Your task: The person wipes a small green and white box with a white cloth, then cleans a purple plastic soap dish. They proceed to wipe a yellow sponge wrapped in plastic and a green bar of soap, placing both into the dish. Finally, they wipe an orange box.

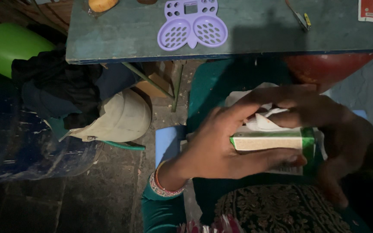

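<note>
My left hand grips a small green and white carton from the left side, thumb underneath and fingers over its top. My right hand comes in from the right, its fingers pinching white paper that sticks out of the carton's top. Both hands are over my lap, which is covered in teal cloth with dark embroidered fabric. Bangles ring my left wrist.
A blue-grey table spans the top, carrying a purple perforated plastic holder, a yellowish item, a small tool and a red and white packet. A green container, dark clothes and a beige pot are at left.
</note>
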